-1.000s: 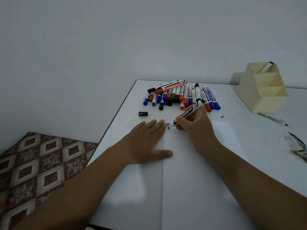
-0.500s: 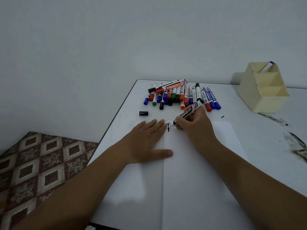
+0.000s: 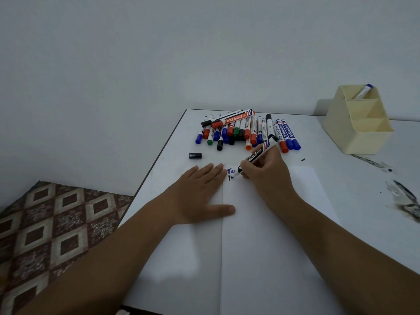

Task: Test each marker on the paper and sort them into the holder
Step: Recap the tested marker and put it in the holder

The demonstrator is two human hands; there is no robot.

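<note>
- head view: right hand [image 3: 268,176] grips a black whiteboard marker [image 3: 258,155], fingers curled round the barrel, tip down on the paper [image 3: 272,235] near its top left corner.
- left hand [image 3: 200,192] lies flat, fingers straight, pressing the paper's left edge against the worktop [image 3: 354,201].
- on the paper: a blue "te…" mark [image 3: 230,171], and just below it a black "t" under the tip; the rest is hidden by the writing hand.
- count: one marker in hand; one blue-ended marker [image 3: 364,90] standing in the back compartment of the holder [image 3: 359,130]; the pile of markers [image 3: 245,131] holds roughly twenty, overlap stops an exact count. holder shows three compartments, front two look empty.
- one loose black cap [image 3: 195,155] lies left of the pile, apart from it; likely belongs to the marker in hand.
- risk: if the left hand lifts early the sheet may slide and smear the wet stroke.
- risk: right wrist sits close to the pile's near ends; a wide stroke could knock markers rolling.
- risk: the cap left apart could be forgotten, so the marker goes in uncapped.
- old ink smears [image 3: 404,201] stain the worktop at right.
</note>
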